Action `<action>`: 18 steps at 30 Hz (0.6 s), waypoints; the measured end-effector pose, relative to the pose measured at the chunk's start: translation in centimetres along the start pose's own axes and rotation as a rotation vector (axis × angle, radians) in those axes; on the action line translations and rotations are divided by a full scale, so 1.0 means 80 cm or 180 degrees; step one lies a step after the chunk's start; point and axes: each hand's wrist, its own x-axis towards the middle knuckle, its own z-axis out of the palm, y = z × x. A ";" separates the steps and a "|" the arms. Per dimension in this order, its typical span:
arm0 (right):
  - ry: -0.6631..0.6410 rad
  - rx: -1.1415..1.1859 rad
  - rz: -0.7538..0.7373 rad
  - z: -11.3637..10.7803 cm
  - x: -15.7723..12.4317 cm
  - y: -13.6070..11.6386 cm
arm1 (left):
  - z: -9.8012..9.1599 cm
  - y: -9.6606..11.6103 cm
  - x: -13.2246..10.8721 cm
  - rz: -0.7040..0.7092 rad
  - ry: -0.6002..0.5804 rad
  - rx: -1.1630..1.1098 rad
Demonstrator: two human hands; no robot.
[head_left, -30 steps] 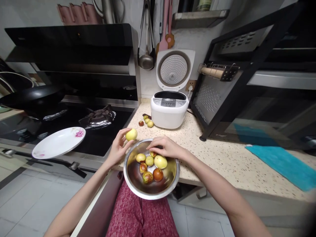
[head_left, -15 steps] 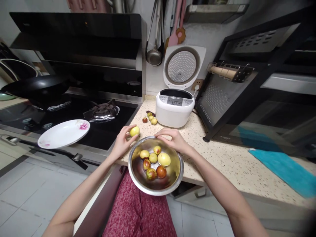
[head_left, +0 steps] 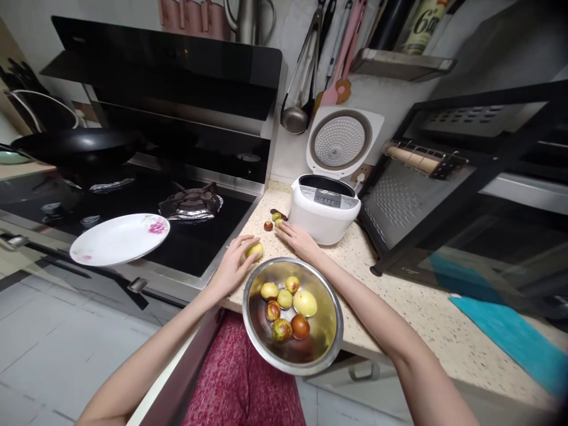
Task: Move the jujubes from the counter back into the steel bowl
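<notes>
My left hand (head_left: 231,266) is curled round a pale yellow jujube (head_left: 254,251) at the counter, left of the bowl's rim. With fingers stretched out, my right hand (head_left: 298,238) lies over small jujubes beside the rice cooker; its fingertips partly cover a yellowish one (head_left: 278,223). A red-brown jujube (head_left: 268,225) and a green one (head_left: 276,216) sit just beyond those fingertips. Several yellow, green and reddish jujubes (head_left: 284,299) lie in the steel bowl (head_left: 326,343), which stands at the counter's front edge with neither hand gripping it.
The white rice cooker (head_left: 326,216) stands with its lid up. Left are a gas burner (head_left: 190,201), a black wok (head_left: 73,148) and a floral plate (head_left: 118,239) overhanging the stove's front. A dark rack (head_left: 417,236) and blue cloth (head_left: 510,340) are to the right.
My right hand has left the bowl's rim and moved forward to the small jujubes by the cooker. My left hand keeps the yellow jujube. The camera view has shifted.
</notes>
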 end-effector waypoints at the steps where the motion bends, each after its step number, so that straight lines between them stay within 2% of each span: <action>1: -0.0056 -0.0081 -0.0022 0.004 0.002 0.002 | -0.002 0.003 0.000 0.0062 0.0066 -0.0077; 4: -0.0106 -0.0322 0.0003 0.013 0.008 0.005 | -0.010 0.012 -0.002 0.0521 -0.0045 -0.0346; 7: -0.0082 -0.0516 -0.0050 0.014 0.011 0.002 | -0.014 0.014 -0.005 0.1224 -0.0530 -0.0518; 9: -0.0087 -0.0626 -0.0105 0.011 0.012 -0.001 | -0.016 0.013 -0.006 0.1534 -0.0809 -0.0551; 13: -0.0040 -0.0678 -0.0153 0.005 0.013 -0.007 | -0.016 0.012 -0.006 0.1645 -0.1149 -0.0512; 18: 0.0057 -0.0505 -0.0263 -0.004 0.008 -0.005 | -0.016 0.011 -0.007 0.1634 -0.1282 -0.0519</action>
